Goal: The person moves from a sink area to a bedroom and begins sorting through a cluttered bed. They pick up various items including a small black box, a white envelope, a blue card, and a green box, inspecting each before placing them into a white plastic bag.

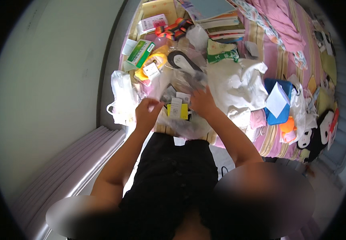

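A crumpled clear plastic bag (192,127) lies before me at the bed's near edge, spread between my hands. My left hand (147,113) is at its left side, fingers curled toward the thumb; whatever they pinch is too small to make out. On the right, the fingers of my right hand (203,104) are closed on the bag's film. Between the hands are a yellow card (184,111) and a white printed label (175,108). Just beyond them rests a black-rimmed shoe insole (185,62), partly under clear film.
White plastic bags lie left (123,94) and right (237,82) of my hands. Farther off are a green-and-white box (141,53), a yellow ring-shaped item (161,58) and stacked books (223,28). A blue tray-like item (275,100) sits to the right. The wall (61,80) borders the left.
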`<state>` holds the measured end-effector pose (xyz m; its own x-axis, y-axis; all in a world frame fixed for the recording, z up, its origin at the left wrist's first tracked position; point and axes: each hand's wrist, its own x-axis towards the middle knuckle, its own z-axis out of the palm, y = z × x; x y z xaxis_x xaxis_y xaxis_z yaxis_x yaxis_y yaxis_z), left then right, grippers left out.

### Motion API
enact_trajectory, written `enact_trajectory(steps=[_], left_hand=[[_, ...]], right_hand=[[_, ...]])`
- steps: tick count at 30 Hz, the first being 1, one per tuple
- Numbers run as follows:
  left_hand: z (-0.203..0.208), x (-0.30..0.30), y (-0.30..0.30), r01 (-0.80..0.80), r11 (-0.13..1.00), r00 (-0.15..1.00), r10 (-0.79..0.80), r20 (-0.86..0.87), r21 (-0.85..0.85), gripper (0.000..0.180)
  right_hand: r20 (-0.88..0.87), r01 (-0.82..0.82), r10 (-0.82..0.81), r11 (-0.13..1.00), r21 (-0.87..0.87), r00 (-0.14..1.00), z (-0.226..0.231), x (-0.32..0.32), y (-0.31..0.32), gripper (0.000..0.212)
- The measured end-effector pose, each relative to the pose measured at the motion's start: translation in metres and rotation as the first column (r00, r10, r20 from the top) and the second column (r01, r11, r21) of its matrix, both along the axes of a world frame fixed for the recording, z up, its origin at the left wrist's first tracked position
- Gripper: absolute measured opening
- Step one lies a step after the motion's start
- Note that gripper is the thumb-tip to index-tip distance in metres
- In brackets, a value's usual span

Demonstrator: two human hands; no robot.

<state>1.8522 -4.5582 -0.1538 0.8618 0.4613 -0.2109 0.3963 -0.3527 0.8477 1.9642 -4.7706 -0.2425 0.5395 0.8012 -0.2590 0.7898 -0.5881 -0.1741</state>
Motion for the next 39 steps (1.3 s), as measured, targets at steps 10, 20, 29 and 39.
enact_trajectory(steps=[10,20,29,39], left_hand=[[0.022,-0.093,0.067,0.043,0.945,0.945,-0.144,-0.295,-0.323,0.038],[0.034,-0.051,0.074,0.34,0.891,0.939,-0.341,0.054,-0.3,0.024],[0.029,-0.025,0.051,0.231,0.915,0.97,-0.241,0.01,-0.33,0.02],[0.049,-0.047,0.021,0.51,0.84,0.856,-0.516,0.018,-0.184,0.025]], right_hand=[[-0.939,0.003,-0.13,0.991,-0.136,0.32,0.044,0.047,0.032,0.036],[0.195,0.321,-0.355,0.929,0.184,0.914,-0.087,0.088,0.096,0.04],[-0.211,0.65,-0.649,0.568,0.505,0.731,0.005,0.064,-0.022,0.023],[0.211,0.581,-0.57,0.814,0.008,0.794,-0.089,0.081,0.059,0.053]])
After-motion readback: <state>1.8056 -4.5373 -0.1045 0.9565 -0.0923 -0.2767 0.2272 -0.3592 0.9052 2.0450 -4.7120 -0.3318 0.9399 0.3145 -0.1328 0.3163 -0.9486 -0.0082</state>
